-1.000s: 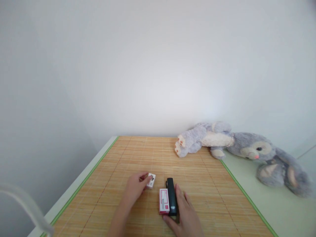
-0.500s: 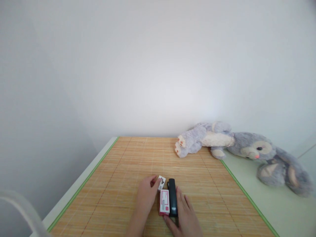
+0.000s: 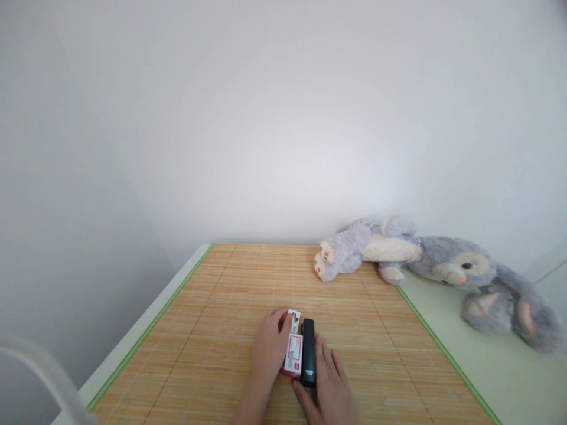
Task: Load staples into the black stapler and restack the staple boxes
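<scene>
My left hand (image 3: 271, 348) is closed on a small white box (image 3: 295, 320) with a dark picture on its top, its fingers on the box's left side. Just nearer to me, against that box, lies a white and pink box (image 3: 293, 354), slightly turned. A black stapler (image 3: 309, 354) lies lengthwise along the right of both boxes. My right hand (image 3: 330, 378) holds the stapler, fingers along its right side and thumb by its near end. The left hand partly hides the left edges of the boxes.
A bamboo mat (image 3: 212, 330) with green edging covers much of the pale table. At the back right a grey plush rabbit (image 3: 390, 248) lies on its side, reaching past the mat. A white wall (image 3: 266, 118) stands behind. A blurred pale curved object (image 3: 44, 369) shows at lower left.
My left hand has moved right and a little away from me. The small white box is straighter and stands closer to the stapler. The white and pink box has shifted slightly and turned.
</scene>
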{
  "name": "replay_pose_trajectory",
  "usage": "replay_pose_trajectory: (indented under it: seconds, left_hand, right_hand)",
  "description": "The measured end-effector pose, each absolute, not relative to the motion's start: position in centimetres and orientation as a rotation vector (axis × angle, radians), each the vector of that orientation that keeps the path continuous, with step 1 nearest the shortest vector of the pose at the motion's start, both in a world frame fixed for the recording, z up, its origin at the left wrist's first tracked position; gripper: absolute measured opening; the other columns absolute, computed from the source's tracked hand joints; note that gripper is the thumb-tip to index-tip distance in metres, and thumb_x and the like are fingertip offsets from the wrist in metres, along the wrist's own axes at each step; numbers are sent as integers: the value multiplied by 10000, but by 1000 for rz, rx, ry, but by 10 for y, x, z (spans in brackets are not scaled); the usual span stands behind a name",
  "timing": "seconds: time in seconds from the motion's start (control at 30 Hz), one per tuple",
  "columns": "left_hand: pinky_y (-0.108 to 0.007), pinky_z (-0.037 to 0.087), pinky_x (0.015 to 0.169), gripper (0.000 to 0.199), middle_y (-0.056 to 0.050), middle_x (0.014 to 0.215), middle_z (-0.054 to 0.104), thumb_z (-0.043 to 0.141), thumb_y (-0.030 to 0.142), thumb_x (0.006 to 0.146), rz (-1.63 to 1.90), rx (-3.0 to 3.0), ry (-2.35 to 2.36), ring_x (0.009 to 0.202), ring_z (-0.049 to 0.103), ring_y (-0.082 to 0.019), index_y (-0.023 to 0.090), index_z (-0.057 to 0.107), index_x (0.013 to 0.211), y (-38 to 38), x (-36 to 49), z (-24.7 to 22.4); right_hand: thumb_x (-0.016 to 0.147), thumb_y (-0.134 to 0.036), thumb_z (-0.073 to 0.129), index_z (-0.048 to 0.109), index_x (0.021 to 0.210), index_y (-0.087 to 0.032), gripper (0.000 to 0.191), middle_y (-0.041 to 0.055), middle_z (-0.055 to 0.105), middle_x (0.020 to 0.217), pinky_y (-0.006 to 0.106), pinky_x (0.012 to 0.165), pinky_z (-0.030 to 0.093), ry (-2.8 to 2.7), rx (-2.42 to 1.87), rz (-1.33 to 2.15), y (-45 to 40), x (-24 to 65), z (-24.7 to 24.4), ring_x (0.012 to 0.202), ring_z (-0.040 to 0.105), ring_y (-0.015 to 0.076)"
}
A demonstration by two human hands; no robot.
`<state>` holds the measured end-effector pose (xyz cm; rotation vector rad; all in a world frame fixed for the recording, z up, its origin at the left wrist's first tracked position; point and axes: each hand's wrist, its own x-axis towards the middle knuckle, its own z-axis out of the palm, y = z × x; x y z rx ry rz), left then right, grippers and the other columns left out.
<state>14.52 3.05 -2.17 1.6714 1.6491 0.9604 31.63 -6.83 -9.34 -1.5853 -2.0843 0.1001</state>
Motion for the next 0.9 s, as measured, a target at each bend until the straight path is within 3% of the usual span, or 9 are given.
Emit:
replay_pose_trajectory:
  seconds: [0.23, 0.43, 0.53, 0.63, 0.7, 0.83, 0.9]
  left_hand:
    - [-343, 510, 896, 395, -70, 1094, 772, 509, 489, 960, 959, 1611, 1631, 993, 698, -243, 229, 743, 1144, 20, 145, -24]
    - [-382, 518, 983, 408, -85, 1118, 771, 482, 497, 972, 1050, 1562, 1560, 1057, 697, -258, 225, 767, 1077, 17, 142, -20]
    - [-413, 483, 1085, 472, -105, 1224, 739, 403, 511, 1002, 1148, 1492, 1572, 1179, 665, -261, 203, 733, 1139, 6, 143, -22]
    - [-428, 435, 1174, 505, -116, 1441, 629, 448, 499, 985, 1245, 1249, 1477, 1343, 582, -258, 191, 620, 1346, -14, 150, -30]
    - [-427, 388, 1223, 571, -103, 1558, 525, 499, 481, 963, 1232, 1101, 1338, 1439, 494, -257, 199, 527, 1458, -29, 156, -36]
    - [-411, 178, 1312, 666, -46, 1682, 331, 480, 459, 968, 1135, 1109, 1313, 1569, 259, -225, 214, 372, 1577, -51, 172, -40]
    - [-407, 133, 1317, 679, -36, 1703, 273, 456, 452, 979, 1121, 1135, 1356, 1584, 202, -217, 216, 322, 1601, -56, 179, -43]
  right_hand:
    - [981, -477, 577, -213, 1617, -227, 1044, 140, 238, 1681, 600, 1195, 409, -2106, -1587, 166, -69, 318, -90, 1518, 334, 367]
    - [990, -411, 547, -83, 1653, -249, 929, 116, 199, 1697, 582, 1226, 365, -2143, -1609, 252, -69, 321, -89, 1540, 285, 355]
    - [953, -442, 598, -107, 1647, -245, 1008, 111, 206, 1699, 587, 1239, 339, -2113, -1616, 293, -69, 321, -88, 1543, 278, 362]
    - [931, -499, 626, -201, 1619, -242, 1107, 119, 200, 1701, 606, 1247, 311, -2103, -1622, 334, -69, 319, -83, 1552, 253, 359]
    - [956, -502, 590, -216, 1613, -241, 1072, 125, 202, 1699, 609, 1247, 306, -2106, -1648, 363, -70, 317, -78, 1557, 242, 346]
    - [990, -365, 521, -153, 1634, -231, 941, 127, 176, 1700, 607, 1257, 282, -2131, -1671, 412, -71, 315, -69, 1568, 208, 327]
    - [980, -304, 510, -157, 1630, -217, 936, 129, 142, 1703, 609, 1263, 261, -2147, -1639, 448, -70, 316, -67, 1572, 183, 328]
